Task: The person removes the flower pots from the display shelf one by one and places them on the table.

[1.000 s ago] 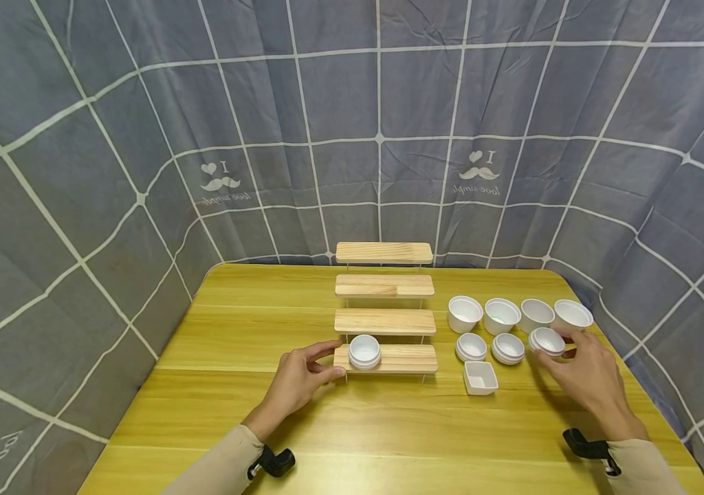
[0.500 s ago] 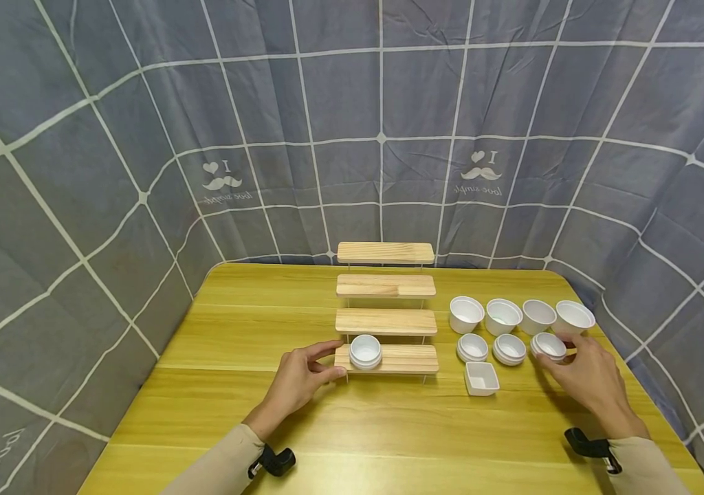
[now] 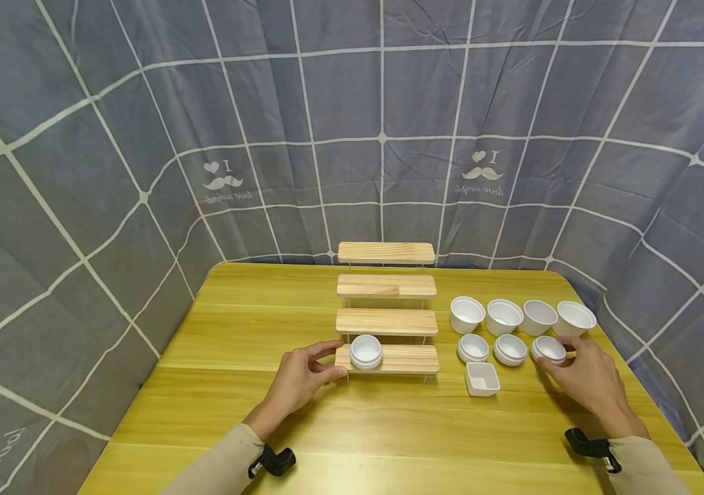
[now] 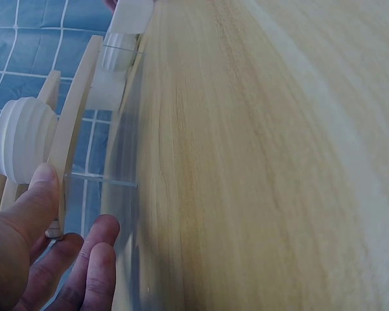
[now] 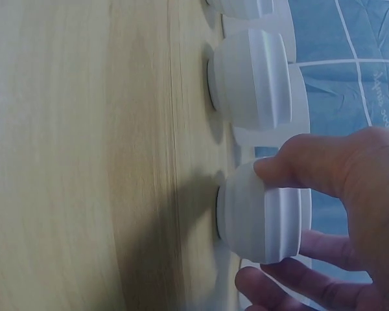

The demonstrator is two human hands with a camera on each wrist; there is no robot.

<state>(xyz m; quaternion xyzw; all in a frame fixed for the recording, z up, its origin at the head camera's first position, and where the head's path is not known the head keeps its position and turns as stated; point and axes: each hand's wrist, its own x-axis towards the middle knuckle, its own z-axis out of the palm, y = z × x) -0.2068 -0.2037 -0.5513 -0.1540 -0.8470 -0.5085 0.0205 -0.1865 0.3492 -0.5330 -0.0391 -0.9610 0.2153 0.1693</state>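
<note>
My left hand [image 3: 295, 378] grips the left end of the lowest board of a four-tier wooden display stand [image 3: 408, 357]; in the left wrist view the thumb lies against the board [image 4: 78, 110] and the fingers curl around its end. On that board sits a small white round bowl [image 3: 366, 350], near the left end. At the right, my right hand [image 3: 590, 371] pinches another white round bowl [image 3: 548, 349], thumb on one side and fingers on the other. The right wrist view shows this bowl [image 5: 256, 217] upright, its base right at the tabletop.
Two similar round bowls [image 3: 472, 348] stand in line to the left of the held one. Several taller white cups [image 3: 467, 315] form a row behind. A square white dish [image 3: 482, 379] sits in front. A grey checked curtain [image 3: 383, 172] surrounds the wooden table [image 3: 352, 440].
The bowl in my right hand has come down slightly, in line with the two beside it. My left hand keeps its grip on the stand.
</note>
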